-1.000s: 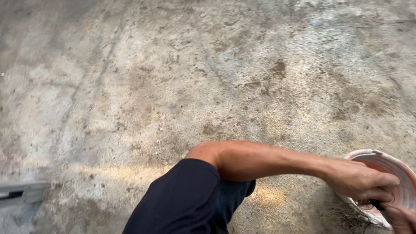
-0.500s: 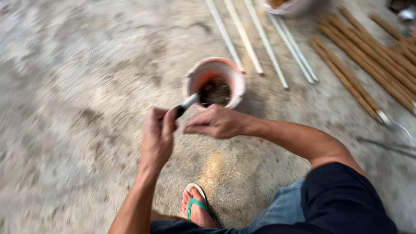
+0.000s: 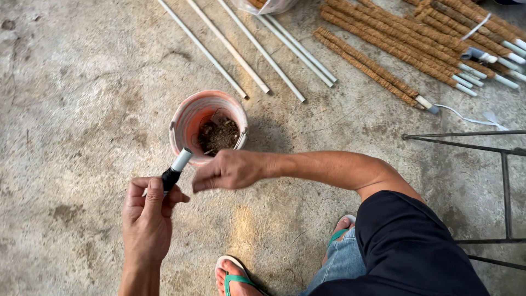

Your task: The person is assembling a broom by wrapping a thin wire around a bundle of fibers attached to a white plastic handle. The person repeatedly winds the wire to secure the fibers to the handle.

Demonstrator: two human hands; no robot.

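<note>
the head camera looked steeply down from close above at the concrete floor (image 3: 82, 82) before the person.

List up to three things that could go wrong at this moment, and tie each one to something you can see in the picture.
1. The left hand grips the short black-and-white tube only at its lower end, so it might slip and drop.
2. The pink bucket of brown fibre stands close beside the right hand; a knock could tip it.
3. Loose white pipes lie on the concrete floor near the sandalled feet, a possible rolling trip hazard.
</note>
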